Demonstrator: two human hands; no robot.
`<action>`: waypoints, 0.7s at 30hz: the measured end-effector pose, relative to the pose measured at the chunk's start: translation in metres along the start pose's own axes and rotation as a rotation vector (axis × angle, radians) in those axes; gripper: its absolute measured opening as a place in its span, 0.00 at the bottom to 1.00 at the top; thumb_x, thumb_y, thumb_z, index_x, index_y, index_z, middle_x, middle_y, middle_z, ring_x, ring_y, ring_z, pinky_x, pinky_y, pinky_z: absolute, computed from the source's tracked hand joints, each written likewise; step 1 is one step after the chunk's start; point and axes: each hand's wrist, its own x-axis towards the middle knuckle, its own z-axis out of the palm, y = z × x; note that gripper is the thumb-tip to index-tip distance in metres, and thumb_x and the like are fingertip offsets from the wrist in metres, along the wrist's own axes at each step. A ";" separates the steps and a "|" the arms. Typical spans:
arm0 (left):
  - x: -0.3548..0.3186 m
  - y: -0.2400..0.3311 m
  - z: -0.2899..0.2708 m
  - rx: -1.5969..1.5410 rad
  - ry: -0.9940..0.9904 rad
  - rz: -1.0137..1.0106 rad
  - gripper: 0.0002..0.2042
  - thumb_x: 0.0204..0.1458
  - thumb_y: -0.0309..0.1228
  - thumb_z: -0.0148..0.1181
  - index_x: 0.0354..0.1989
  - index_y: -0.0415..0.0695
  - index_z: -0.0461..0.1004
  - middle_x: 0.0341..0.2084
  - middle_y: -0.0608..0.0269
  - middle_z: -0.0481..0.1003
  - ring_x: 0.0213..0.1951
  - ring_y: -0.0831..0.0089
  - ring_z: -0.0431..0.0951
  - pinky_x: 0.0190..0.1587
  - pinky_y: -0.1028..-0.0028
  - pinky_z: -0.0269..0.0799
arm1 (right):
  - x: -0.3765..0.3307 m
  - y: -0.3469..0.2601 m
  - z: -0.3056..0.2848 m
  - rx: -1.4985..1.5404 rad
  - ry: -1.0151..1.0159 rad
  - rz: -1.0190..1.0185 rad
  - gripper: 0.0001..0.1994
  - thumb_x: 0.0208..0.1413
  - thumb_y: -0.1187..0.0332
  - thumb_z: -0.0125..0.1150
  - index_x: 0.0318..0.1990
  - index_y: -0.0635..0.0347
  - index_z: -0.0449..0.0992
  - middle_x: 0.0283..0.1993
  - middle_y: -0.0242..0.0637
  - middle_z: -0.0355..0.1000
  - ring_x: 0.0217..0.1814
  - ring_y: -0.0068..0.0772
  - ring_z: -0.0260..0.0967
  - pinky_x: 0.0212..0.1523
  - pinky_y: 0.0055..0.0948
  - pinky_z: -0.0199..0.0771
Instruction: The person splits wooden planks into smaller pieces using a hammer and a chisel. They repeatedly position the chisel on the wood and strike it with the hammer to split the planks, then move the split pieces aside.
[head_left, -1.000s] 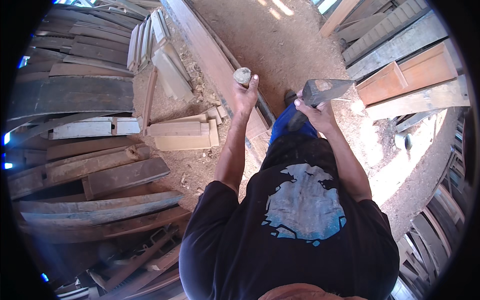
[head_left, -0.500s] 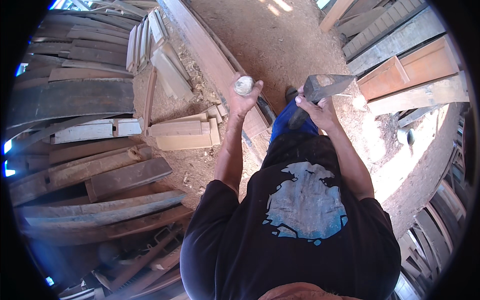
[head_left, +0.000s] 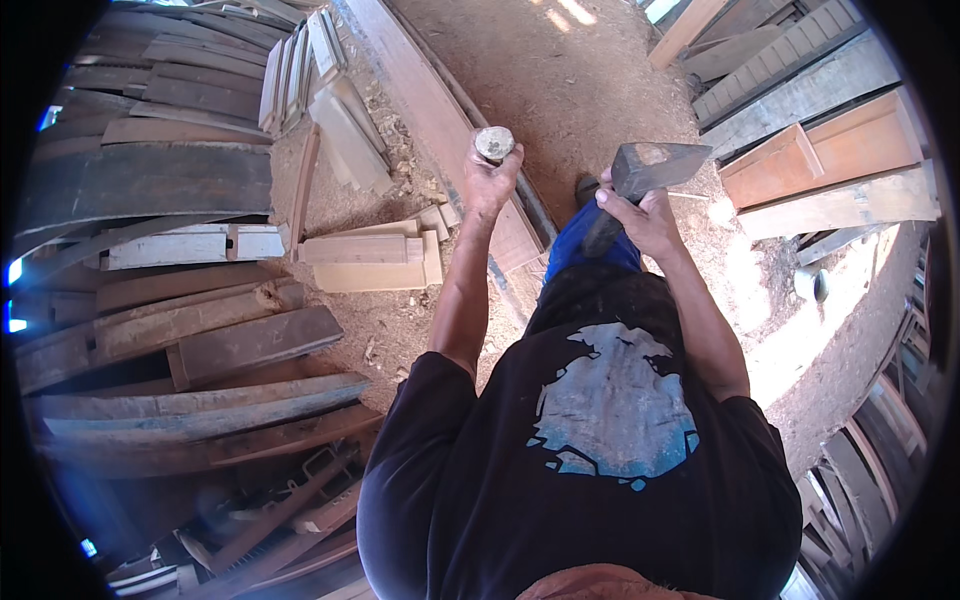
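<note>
My left hand (head_left: 489,185) is closed around an upright chisel, of which only the round, pale, worn handle end (head_left: 494,144) shows above the fist. Its blade is hidden below the hand. Under that hand, a long reddish-brown plank (head_left: 425,110) runs from the top of the view toward my legs. My right hand (head_left: 648,220) grips a mallet with a dark, blocky head (head_left: 662,168). The mallet's handle (head_left: 602,236) slants down toward my lap, and its head stands apart from the chisel, to the right.
Left of the plank lie short pale boards (head_left: 365,262) and a leaning stack of cut pieces (head_left: 345,130). Old dark timber (head_left: 140,190) is piled along the left. At right are an orange-brown wooden panel (head_left: 830,150) and a small round metal container (head_left: 812,285) on the ground.
My left hand has moved slightly farther from my body with the chisel. The mallet in my right hand has barely moved. The whole view has shifted a little.
</note>
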 end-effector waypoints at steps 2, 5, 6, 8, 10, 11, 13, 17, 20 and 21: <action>0.002 -0.008 -0.003 -0.004 0.039 0.008 0.13 0.51 0.23 0.68 0.40 0.44 0.68 0.29 0.74 0.73 0.32 0.84 0.73 0.35 0.79 0.71 | 0.000 -0.001 0.001 0.005 0.008 0.012 0.14 0.56 0.66 0.70 0.46 0.63 0.77 0.40 0.31 0.75 0.44 0.20 0.71 0.46 0.25 0.71; 0.004 -0.005 0.005 0.096 0.081 -0.014 0.14 0.49 0.23 0.69 0.38 0.45 0.68 0.27 0.74 0.72 0.30 0.84 0.72 0.33 0.79 0.71 | 0.000 0.000 0.001 0.016 0.020 0.040 0.15 0.56 0.66 0.70 0.46 0.63 0.76 0.40 0.30 0.75 0.44 0.20 0.71 0.46 0.25 0.71; 0.004 -0.002 0.006 0.149 0.095 -0.026 0.15 0.49 0.22 0.70 0.38 0.44 0.68 0.27 0.74 0.72 0.29 0.84 0.72 0.32 0.79 0.71 | 0.000 -0.002 0.001 0.020 0.014 0.038 0.15 0.56 0.66 0.70 0.47 0.63 0.76 0.40 0.30 0.74 0.44 0.20 0.71 0.47 0.25 0.71; 0.007 -0.008 0.003 0.148 0.091 -0.009 0.15 0.48 0.22 0.70 0.37 0.44 0.68 0.25 0.74 0.72 0.28 0.84 0.72 0.32 0.79 0.71 | 0.002 -0.002 0.002 0.044 -0.001 0.035 0.15 0.56 0.67 0.70 0.47 0.63 0.75 0.40 0.30 0.74 0.44 0.20 0.71 0.47 0.25 0.71; 0.008 -0.007 0.003 0.155 0.081 0.003 0.15 0.47 0.22 0.71 0.37 0.44 0.68 0.25 0.73 0.72 0.28 0.84 0.72 0.32 0.79 0.71 | 0.004 0.004 0.000 0.083 -0.012 0.034 0.15 0.56 0.68 0.70 0.47 0.63 0.75 0.41 0.30 0.74 0.44 0.20 0.71 0.47 0.24 0.71; 0.008 -0.006 0.003 0.162 0.077 0.006 0.15 0.47 0.22 0.71 0.37 0.43 0.68 0.25 0.73 0.72 0.29 0.84 0.72 0.32 0.80 0.71 | 0.005 0.006 0.000 0.094 -0.004 0.033 0.15 0.56 0.68 0.70 0.47 0.64 0.75 0.41 0.31 0.74 0.45 0.20 0.71 0.47 0.24 0.71; 0.008 -0.004 0.002 0.168 0.071 0.007 0.15 0.48 0.22 0.71 0.37 0.43 0.68 0.25 0.73 0.72 0.29 0.84 0.73 0.32 0.80 0.71 | 0.006 0.008 0.002 0.118 0.009 0.032 0.15 0.56 0.68 0.70 0.48 0.65 0.75 0.42 0.31 0.74 0.45 0.20 0.71 0.48 0.23 0.72; 0.008 -0.003 0.003 0.134 0.089 -0.001 0.15 0.48 0.22 0.71 0.37 0.43 0.68 0.25 0.73 0.73 0.29 0.84 0.73 0.33 0.80 0.71 | 0.008 0.006 0.003 0.100 0.012 0.030 0.15 0.57 0.70 0.69 0.48 0.65 0.74 0.41 0.31 0.73 0.43 0.20 0.71 0.47 0.24 0.72; 0.009 -0.007 0.003 0.134 0.105 -0.032 0.14 0.48 0.23 0.71 0.37 0.43 0.68 0.26 0.72 0.73 0.29 0.84 0.73 0.33 0.80 0.71 | 0.010 0.007 0.002 0.083 0.014 -0.008 0.14 0.57 0.71 0.68 0.47 0.63 0.73 0.39 0.31 0.73 0.41 0.20 0.71 0.44 0.24 0.72; 0.009 -0.007 0.003 0.142 0.107 -0.046 0.14 0.48 0.23 0.71 0.37 0.43 0.69 0.26 0.72 0.73 0.29 0.84 0.73 0.33 0.80 0.71 | 0.010 0.007 0.002 0.088 0.019 -0.001 0.14 0.56 0.70 0.69 0.47 0.64 0.74 0.40 0.31 0.73 0.42 0.19 0.70 0.45 0.24 0.72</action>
